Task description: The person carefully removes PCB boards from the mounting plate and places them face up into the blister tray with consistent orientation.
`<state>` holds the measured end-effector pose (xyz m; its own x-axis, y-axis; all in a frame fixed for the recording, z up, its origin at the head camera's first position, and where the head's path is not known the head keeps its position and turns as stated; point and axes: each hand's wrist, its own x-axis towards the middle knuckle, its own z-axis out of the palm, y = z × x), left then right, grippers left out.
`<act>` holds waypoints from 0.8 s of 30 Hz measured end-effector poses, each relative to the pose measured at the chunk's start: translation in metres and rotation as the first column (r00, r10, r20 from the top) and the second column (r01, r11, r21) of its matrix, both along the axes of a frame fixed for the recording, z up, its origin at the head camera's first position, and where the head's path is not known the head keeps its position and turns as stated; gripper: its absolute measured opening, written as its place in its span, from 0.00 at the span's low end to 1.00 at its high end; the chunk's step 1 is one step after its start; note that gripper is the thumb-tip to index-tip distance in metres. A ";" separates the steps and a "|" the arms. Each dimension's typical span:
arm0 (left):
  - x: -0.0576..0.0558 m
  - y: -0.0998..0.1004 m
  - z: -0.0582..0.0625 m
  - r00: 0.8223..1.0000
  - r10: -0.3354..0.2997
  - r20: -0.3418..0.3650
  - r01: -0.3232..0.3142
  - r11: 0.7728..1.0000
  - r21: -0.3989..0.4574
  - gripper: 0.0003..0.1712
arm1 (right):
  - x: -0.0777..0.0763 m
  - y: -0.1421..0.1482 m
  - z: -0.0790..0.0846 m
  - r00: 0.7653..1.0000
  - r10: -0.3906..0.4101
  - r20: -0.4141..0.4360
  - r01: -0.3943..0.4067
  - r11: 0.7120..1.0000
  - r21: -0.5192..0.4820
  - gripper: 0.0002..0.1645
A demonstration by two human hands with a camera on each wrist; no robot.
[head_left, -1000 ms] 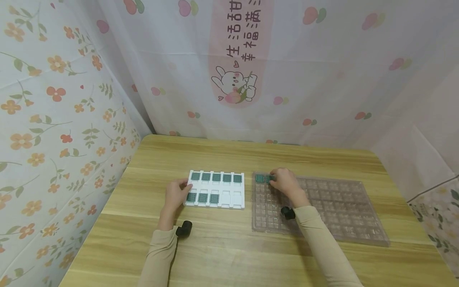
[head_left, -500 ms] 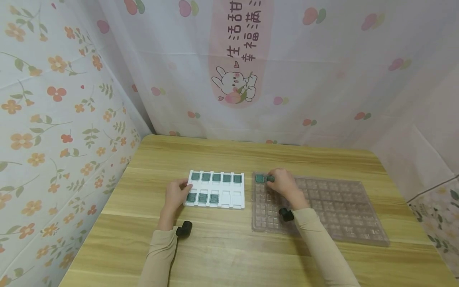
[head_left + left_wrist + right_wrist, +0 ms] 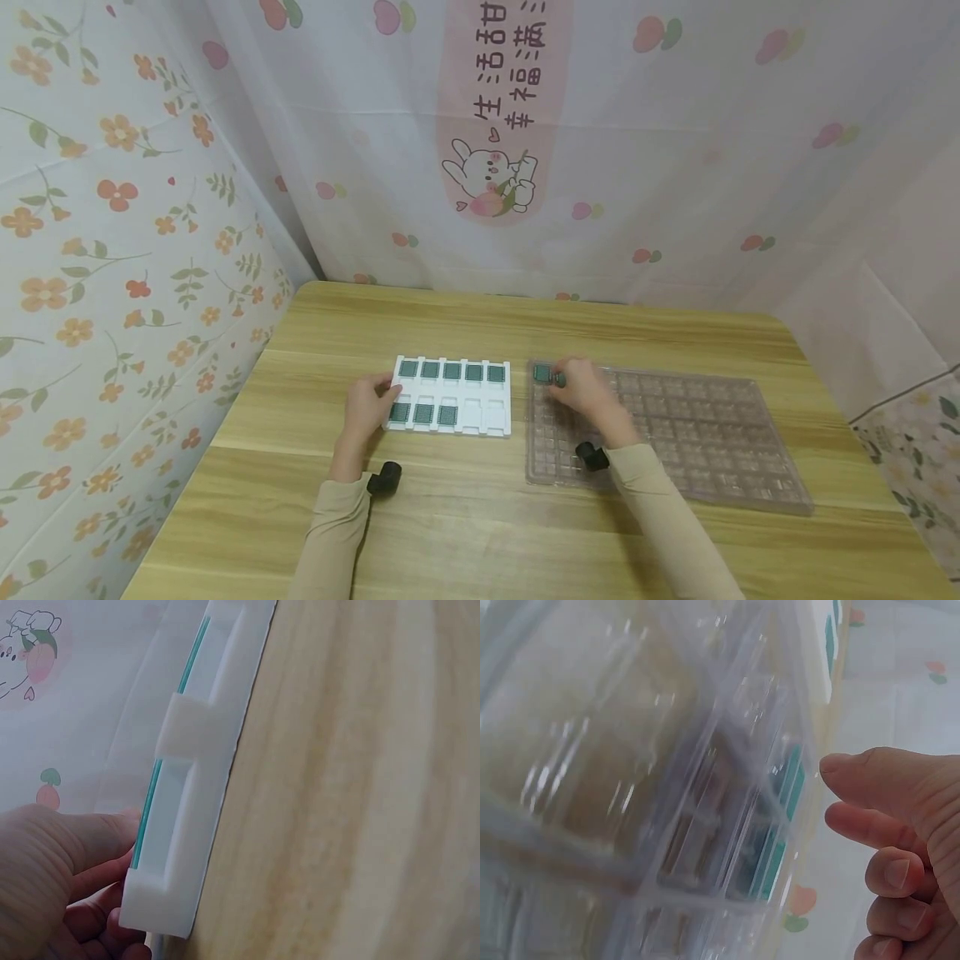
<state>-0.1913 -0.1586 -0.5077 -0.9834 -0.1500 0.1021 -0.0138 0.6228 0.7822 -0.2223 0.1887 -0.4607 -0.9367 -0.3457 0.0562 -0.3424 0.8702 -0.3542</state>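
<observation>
A white plastic tray [image 3: 491, 386] lies left of centre on the table, with a full back row of green square chips [image 3: 453, 372] and several more in its front row. My left hand [image 3: 366, 408] holds its left edge, thumb and fingers at the rim [image 3: 172, 825]. A clear plastic tray [image 3: 697, 437] with many compartments lies to the right. One green chip [image 3: 542, 373] sits in its back left corner, and a second [image 3: 558, 379] beside it is partly hidden by my right hand [image 3: 588, 389]. In the right wrist view, thumb and index finger stand apart with nothing visible between them.
The wooden table [image 3: 465, 517] carries both trays, with a narrow gap between them. A patterned cloth [image 3: 637, 192] hangs behind the table and another [image 3: 135, 317] on the left. Black wrist cameras [image 3: 386, 479] sit at both cuffs.
My right hand has shifted slightly left over the back left part of the clear tray, covering more of the second chip. My left hand and the white tray stay where they were.
</observation>
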 end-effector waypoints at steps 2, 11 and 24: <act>0.000 0.000 0.000 1.000 -0.001 -0.001 0.001 1.000 -0.001 0.17 | 0.001 -0.003 0.000 1.000 0.001 0.004 -0.001 1.000 -0.006 0.15; 0.000 0.000 -0.001 1.000 -0.001 0.002 0.001 1.000 0.001 0.17 | 0.007 -0.014 -0.002 0.999 0.037 -0.031 -0.038 0.998 -0.051 0.13; -0.001 0.001 0.001 1.000 0.004 0.016 -0.004 1.000 0.008 0.17 | 0.015 -0.027 0.001 0.996 0.057 -0.067 -0.060 0.997 -0.055 0.12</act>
<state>-0.1922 -0.1579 -0.5068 -0.9842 -0.1551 0.0852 -0.0291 0.6168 0.7866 -0.2075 0.1613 -0.4601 -0.9085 -0.3943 0.1383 -0.4164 0.8269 -0.3779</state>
